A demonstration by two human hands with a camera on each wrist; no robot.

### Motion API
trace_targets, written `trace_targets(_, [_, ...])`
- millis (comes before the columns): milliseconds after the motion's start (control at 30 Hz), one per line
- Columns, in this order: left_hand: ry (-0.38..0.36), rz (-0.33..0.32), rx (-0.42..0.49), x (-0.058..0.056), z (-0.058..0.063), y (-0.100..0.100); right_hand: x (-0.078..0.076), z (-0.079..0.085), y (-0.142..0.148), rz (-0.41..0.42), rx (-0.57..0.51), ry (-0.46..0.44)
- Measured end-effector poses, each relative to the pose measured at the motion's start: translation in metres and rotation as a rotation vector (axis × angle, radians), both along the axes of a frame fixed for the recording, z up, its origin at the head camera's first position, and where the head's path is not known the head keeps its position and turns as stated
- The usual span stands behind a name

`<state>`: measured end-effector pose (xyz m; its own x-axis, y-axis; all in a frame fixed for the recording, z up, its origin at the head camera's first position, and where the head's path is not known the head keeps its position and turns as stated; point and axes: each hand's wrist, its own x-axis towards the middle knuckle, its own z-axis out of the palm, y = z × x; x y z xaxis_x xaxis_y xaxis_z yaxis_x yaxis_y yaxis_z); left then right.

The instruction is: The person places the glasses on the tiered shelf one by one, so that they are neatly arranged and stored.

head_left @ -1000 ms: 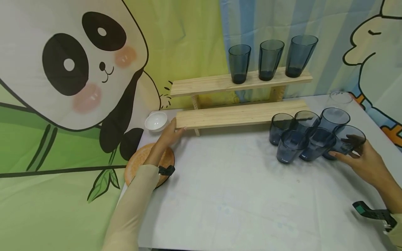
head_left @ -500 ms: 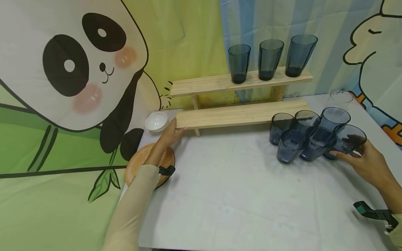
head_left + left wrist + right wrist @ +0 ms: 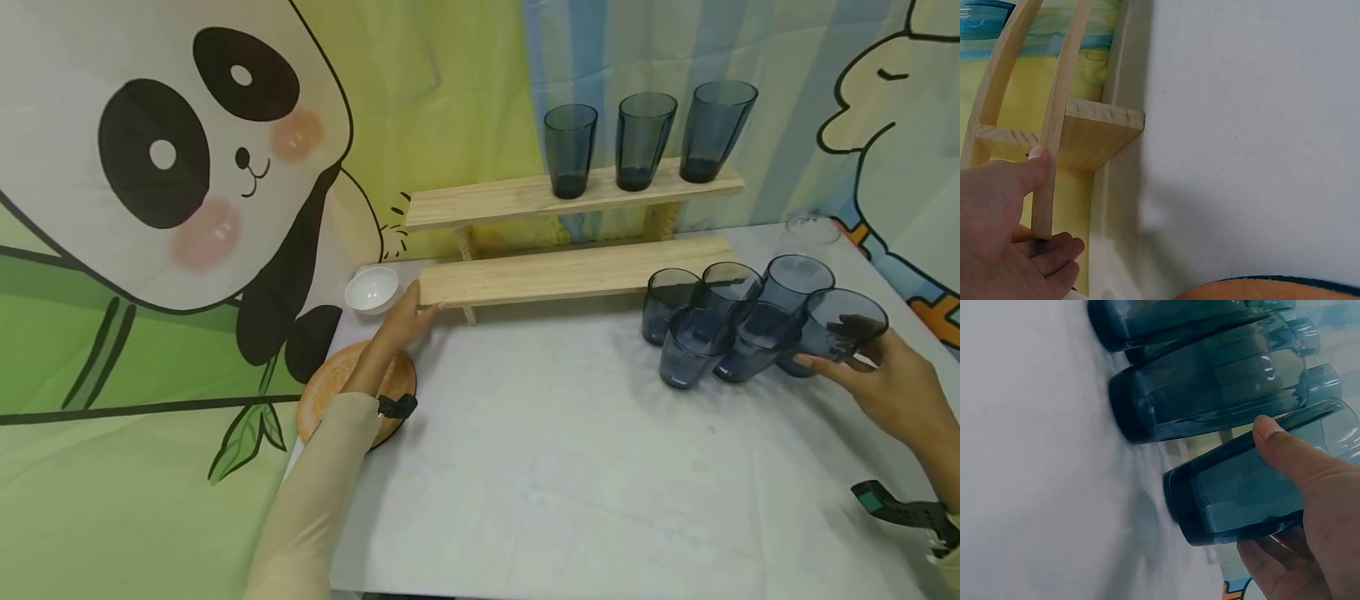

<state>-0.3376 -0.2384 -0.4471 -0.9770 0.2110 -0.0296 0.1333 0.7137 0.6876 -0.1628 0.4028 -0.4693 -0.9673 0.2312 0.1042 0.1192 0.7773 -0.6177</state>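
Note:
My right hand grips a blue-tinted drinking glass, thumb on one side and fingers round the other. In the right wrist view its base is apart from the white tabletop, a shadow below it. Beside it several matching glasses stand in a cluster at the table's right. At the other side my left hand holds the left end of the lower board of a two-tier wooden shelf. The left wrist view shows the thumb on one face of that board and the fingers curled at its end.
Three blue glasses stand on the upper board. A clear glass is at the back right corner. By my left arm are a white bowl and an orange round plate. Printed curtains hang behind the table.
My right hand has moved slightly up and to the right with the glass, away from the cluster. The left hand stays on the shelf.

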Motion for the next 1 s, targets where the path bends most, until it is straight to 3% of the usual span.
trace_targets(233, [0.004, -0.003, 0.0, -0.003, -0.002, -0.001, 0.004, 0.019, -0.005, -0.022, -0.023, 0.067])
trace_targets(533, [-0.007, -0.011, 0.014, -0.003, -0.001, -0.002, 0.002, 0.054, -0.004, -0.036, -0.099, 0.358])
trace_targets(700, [-0.003, -0.008, 0.008, -0.001, 0.001, -0.002, -0.009, 0.08, -0.009, -0.019, -0.085, 0.425])
trace_targets(800, [0.001, -0.001, 0.014, 0.0, 0.002, -0.003, -0.018, 0.096, -0.017, 0.011, -0.1, 0.382])
trace_targets(1000, [0.004, -0.003, 0.009, -0.001, 0.001, -0.001, -0.039, 0.125, -0.046, 0.025, -0.044, 0.151])
